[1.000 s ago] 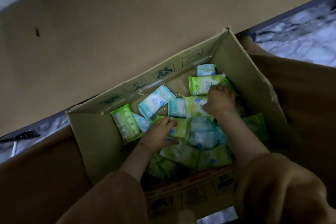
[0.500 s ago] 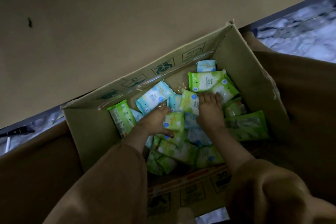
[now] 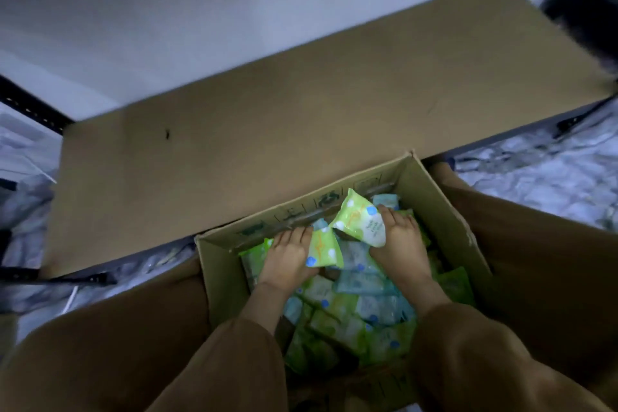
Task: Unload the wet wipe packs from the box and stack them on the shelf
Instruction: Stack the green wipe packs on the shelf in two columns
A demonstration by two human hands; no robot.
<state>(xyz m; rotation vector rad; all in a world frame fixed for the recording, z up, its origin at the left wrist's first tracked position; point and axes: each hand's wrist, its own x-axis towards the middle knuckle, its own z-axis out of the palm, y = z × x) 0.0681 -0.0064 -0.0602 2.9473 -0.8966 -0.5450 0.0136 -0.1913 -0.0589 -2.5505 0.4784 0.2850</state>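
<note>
I'm seeing the left hand (image 3: 287,259) gripping a green, spotted wet wipe pack (image 3: 323,249), the right hand (image 3: 403,244) gripping a second green pack (image 3: 359,222), both inside the box (image 3: 448,211), which is holding heaped green and blue packs (image 3: 364,284).
</note>
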